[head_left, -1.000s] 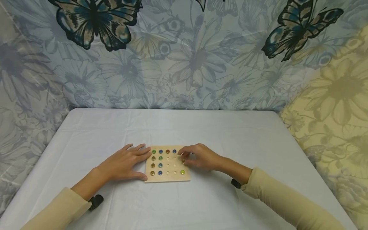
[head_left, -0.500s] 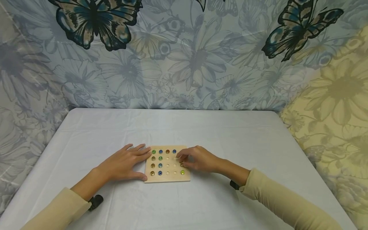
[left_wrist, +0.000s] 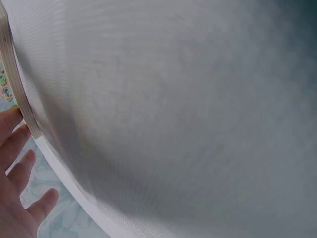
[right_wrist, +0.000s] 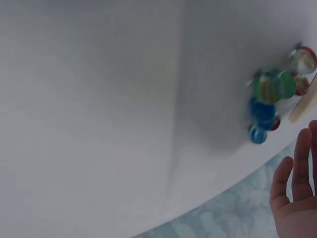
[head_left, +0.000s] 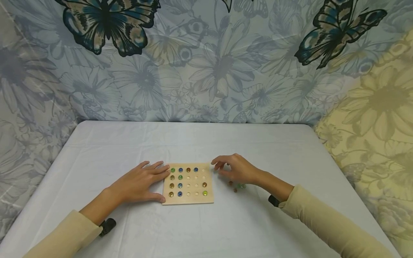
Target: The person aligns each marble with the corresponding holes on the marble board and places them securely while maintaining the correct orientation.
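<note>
A wooden marble board (head_left: 188, 201) lies on the table, glass marbles filling its two left columns and part of the top row. In its right column sit an amber marble (head_left: 204, 185) and a yellow-green marble (head_left: 205, 193). My left hand (head_left: 140, 182) rests spread along the board's left edge, fingertips and thumb touching it; the left wrist view shows some of its fingers (left_wrist: 19, 173) by the board's side. Just off the right edge hovers my right hand (head_left: 238, 169), fingers loosely bent, no marble visible in them. Several loose marbles (right_wrist: 270, 88) lie beneath it, partly hidden.
A white cloth (head_left: 193, 229) covers the table. Behind it hangs a floral fabric backdrop (head_left: 206, 82) with butterflies, which continues at both sides.
My right hand has let go of the amber marble in the right column and moved up and right, off the board. Loose marbles now show beneath it. The left hand stays put.
</note>
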Motion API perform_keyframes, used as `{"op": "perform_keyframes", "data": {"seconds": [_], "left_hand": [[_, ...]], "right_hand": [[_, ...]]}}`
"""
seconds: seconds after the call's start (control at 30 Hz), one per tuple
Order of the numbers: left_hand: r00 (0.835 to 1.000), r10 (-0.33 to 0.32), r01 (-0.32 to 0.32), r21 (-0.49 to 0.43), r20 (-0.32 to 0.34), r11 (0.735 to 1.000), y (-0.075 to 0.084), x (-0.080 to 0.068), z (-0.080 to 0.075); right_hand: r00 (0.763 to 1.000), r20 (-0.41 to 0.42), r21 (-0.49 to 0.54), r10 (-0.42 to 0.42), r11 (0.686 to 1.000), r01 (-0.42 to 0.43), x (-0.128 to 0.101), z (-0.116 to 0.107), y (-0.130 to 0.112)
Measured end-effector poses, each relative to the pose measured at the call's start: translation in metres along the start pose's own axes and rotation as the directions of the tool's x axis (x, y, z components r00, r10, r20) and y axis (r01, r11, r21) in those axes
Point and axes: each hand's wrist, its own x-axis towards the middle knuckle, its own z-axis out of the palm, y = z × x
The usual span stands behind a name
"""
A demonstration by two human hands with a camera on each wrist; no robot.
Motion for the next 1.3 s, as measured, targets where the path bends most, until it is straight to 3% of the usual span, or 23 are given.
{"op": "perform_keyframes", "data": {"seconds": [0.47,1.3], "left_hand": [[1.0,-0.006,0.006,-0.011,0.014,1.0,0.0,0.001,-0.001],[1.0,-0.002,0.002,-0.006,0.007,1.0,0.001,0.0,-0.002]], "right_hand": [[0.994,0.009,0.002,0.107,0.994,-0.107,-0.021,-0.012,0.024],[0.995,-0.016,-0.011,0.099,0.995,-0.1,-0.033,-0.007,0.041]]}}
